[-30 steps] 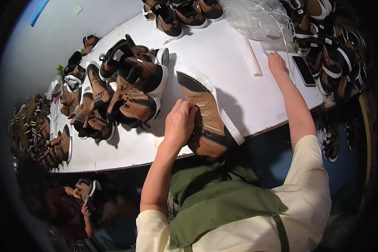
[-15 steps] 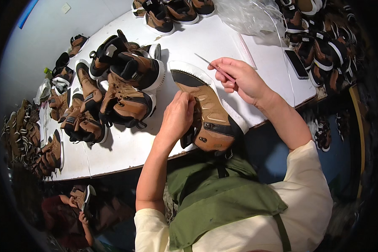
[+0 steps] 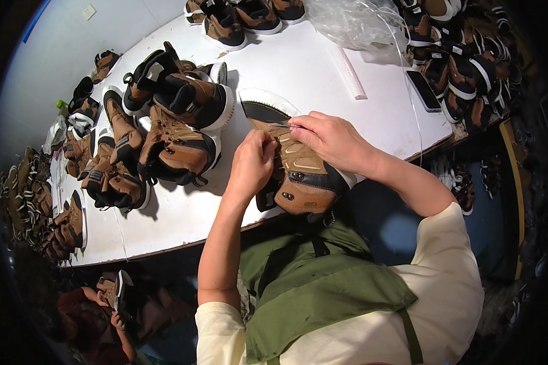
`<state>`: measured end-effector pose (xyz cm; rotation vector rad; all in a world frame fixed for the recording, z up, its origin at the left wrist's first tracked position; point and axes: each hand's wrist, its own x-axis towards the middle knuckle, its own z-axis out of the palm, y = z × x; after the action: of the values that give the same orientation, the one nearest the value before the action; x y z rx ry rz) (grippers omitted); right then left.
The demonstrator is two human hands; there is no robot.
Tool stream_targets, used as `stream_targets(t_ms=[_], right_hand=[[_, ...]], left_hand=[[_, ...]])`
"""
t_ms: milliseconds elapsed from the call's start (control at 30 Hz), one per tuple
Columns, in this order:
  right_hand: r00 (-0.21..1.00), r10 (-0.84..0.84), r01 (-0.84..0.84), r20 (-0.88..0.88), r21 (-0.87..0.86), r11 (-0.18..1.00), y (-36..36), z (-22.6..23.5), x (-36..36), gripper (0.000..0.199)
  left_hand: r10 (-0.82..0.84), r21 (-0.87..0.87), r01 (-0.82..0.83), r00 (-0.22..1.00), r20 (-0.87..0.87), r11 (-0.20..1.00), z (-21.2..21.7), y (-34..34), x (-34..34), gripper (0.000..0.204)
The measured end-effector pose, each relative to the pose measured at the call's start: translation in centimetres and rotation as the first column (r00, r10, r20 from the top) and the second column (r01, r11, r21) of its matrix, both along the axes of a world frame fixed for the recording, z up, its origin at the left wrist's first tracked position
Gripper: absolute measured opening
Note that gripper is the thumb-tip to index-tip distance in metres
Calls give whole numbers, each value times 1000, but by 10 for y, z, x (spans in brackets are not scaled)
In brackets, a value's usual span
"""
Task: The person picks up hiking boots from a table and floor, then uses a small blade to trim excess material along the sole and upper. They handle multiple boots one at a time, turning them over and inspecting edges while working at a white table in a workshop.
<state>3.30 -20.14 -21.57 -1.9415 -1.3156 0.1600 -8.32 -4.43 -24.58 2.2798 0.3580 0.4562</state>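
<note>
Head view, left hand: our left hand (image 3: 252, 167) curls closed on the near side of the brown boot (image 3: 298, 176); the fingers (image 3: 266, 141) pinch at its upper, just beside the right fingertips; we cannot tell exactly what they grip.
Head view, right hand: our right hand (image 3: 332, 140) lies over the boot's top; thumb and forefinger are pressed together at the boot's tongue; a thin white thread (image 3: 408, 79) runs past it, though we cannot tell whether the pinch holds it.
Head view, boot: it rests at the near edge of the white table (image 3: 310, 67), under both hands, toe pointing away from us, white sole rim showing beyond the fingertips; its ankle end hangs over the edge toward our green apron (image 3: 323, 292).
Head view, left of the fingers: a heap of matching brown boots (image 3: 164, 134) lies near the left hand; more pairs trail off along the table's far left.
Head view, beyond the fingers: a clear plastic bag (image 3: 353, 24), a white tube (image 3: 352, 73) and a dark phone (image 3: 426, 91) lie well apart from the hands.
Head view, lower left: another person's hand holds a boot below the table.
</note>
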Motion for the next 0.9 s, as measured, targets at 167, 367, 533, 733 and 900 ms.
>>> stream_targets(t_ms=[167, 367, 533, 733, 900], right_hand=[[998, -10, 19, 66, -128, 992, 2, 2, 3, 26], [947, 69, -22, 312, -152, 988, 6, -4, 3, 22], [906, 130, -51, 402, -202, 978, 14, -2, 4, 17], [893, 151, -45, 424, -248, 968, 17, -3, 6, 16], [921, 134, -31, 365, -275, 961, 20, -5, 6, 19]], left_hand=[[22, -96, -28, 998, -56, 995, -7, 9, 0, 14], [17, -152, -24, 999, -48, 988, -16, 16, 1, 14], [35, -156, -47, 996, -76, 987, -11, 16, 0, 15], [28, -149, -34, 999, -41, 988, -12, 15, -1, 15], [33, -158, -38, 999, -34, 987, -14, 14, -1, 16]])
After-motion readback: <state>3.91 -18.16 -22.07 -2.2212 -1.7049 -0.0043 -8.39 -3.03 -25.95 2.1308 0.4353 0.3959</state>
